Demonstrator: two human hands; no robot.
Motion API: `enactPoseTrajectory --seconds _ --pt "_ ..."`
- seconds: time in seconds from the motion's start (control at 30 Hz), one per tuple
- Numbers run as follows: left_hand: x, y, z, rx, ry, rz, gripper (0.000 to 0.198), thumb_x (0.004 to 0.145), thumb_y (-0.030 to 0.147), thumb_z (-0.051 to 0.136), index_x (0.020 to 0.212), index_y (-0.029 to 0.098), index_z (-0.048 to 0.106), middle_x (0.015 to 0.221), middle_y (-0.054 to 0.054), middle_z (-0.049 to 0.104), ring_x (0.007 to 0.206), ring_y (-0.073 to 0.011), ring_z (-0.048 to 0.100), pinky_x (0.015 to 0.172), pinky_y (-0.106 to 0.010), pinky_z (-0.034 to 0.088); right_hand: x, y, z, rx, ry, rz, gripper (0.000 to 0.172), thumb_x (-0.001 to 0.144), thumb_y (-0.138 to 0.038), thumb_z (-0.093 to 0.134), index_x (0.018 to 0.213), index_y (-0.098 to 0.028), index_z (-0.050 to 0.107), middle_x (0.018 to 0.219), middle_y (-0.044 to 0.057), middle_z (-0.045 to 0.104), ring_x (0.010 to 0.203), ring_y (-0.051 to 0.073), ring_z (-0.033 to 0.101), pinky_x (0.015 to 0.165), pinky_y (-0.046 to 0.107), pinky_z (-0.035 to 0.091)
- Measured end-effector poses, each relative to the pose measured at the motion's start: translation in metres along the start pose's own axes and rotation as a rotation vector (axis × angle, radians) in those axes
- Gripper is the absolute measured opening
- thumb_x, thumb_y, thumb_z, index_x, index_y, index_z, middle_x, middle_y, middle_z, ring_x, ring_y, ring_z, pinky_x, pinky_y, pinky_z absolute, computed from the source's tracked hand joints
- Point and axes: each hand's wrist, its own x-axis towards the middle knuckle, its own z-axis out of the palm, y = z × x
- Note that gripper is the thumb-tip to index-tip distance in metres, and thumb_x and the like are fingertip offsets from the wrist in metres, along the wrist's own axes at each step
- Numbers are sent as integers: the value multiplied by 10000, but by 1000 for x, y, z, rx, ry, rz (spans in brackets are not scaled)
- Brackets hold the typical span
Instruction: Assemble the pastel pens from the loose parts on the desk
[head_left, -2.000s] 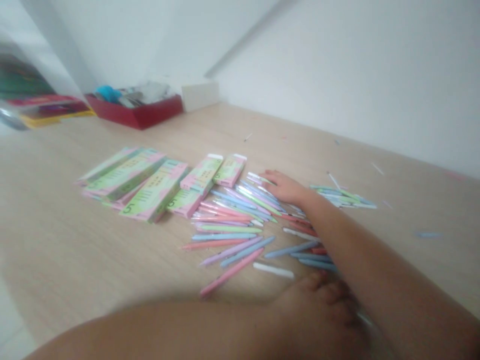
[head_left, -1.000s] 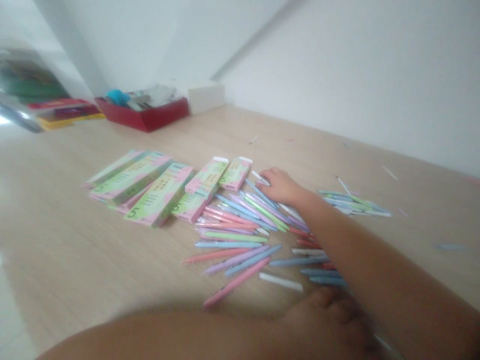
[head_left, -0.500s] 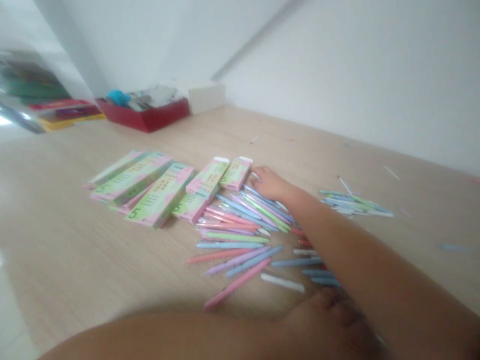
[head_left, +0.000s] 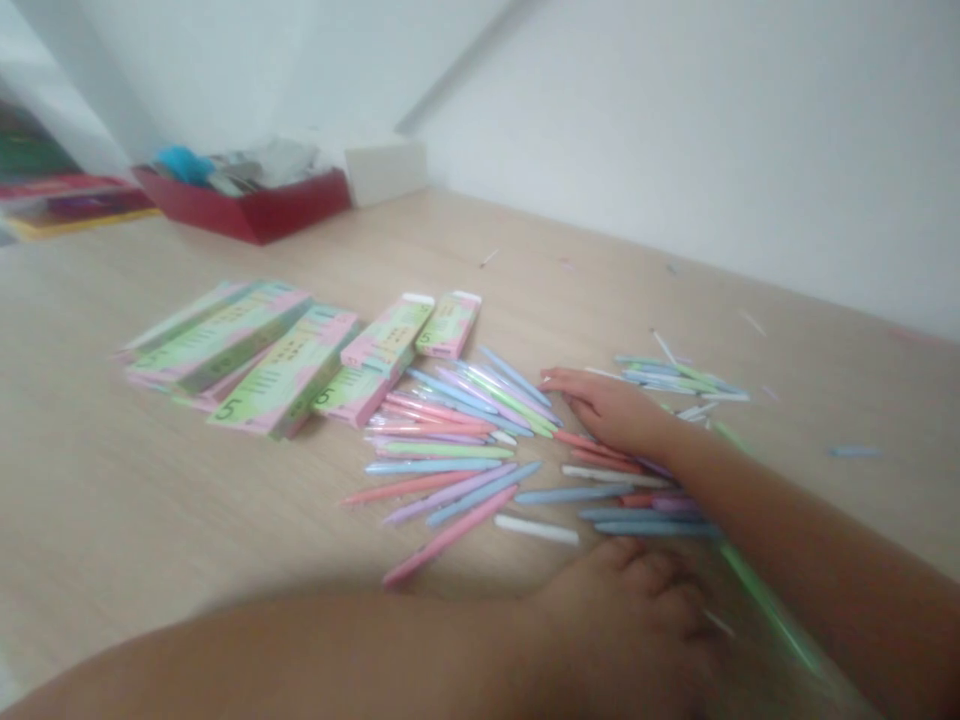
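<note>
My right hand [head_left: 611, 405] reaches in from the right, with its fingers stretched out low over the table. Beside its fingertips lies a spread of pens [head_left: 480, 395] in blue, green, purple and pink, some in clear wrapping. Red, white and blue pens [head_left: 600, 490] lie under and in front of that hand. My left hand [head_left: 637, 605] is at the bottom, its arm coming from the left. Its fingers are curled and blurred, and what they hold, if anything, is hidden. A bright green strip [head_left: 772, 610] shows between this hand and my right forearm.
Several printed pen boxes [head_left: 281, 370] lie left of the pens. Thin white and coloured sticks [head_left: 682, 380] form a small pile at the right. A red tray [head_left: 259, 210] of mixed items and a white box [head_left: 386, 172] stand near the wall.
My right hand has drawn back from beside the boxes, to the right and nearer. The view has shifted a little, and a green strip now shows near my left hand.
</note>
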Motion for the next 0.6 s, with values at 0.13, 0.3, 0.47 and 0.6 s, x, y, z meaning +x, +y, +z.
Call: enactPoseTrajectory --seconds 0.13,0.3,0.47,0.6 --pt "-3 3 -8 -32 -9 -25 506 1024 488 558 1376 142 672 1476 -113 635 1378 -320 542 1186 -461 398 -46 4 -7 -5 25 33 428 1032 -177 452 1357 -223 727 1511 84 662 1419 242 605 1230 471 451" --pt "-4 6 -17 -55 -58 -48 499 1045 456 516 1410 139 638 1513 -132 610 1421 -331 524 1205 -477 400 -97 7 -10 -11 41 89 414 1031 -219 491 1371 -248 726 1512 70 662 1403 274 621 1206 481 484" --pt "-3 7 -16 -46 -68 -43 501 1048 455 515 1419 139 634 1492 -144 630 1434 -339 526 1256 -501 347 -132 5 -16 -16 64 126 393 1046 -270 522 1380 -291 728 1522 40 654 1412 278 611 1197 478 501" --pt "-4 6 -15 -44 -97 -55 515 1049 470 519 1447 160 627 1529 -147 606 1469 -350 505 1270 -523 330 -160 -13 -41 -43 206 183 423 1096 -327 475 1481 -305 649 1613 53 560 1527 318 469 1278 588 373"
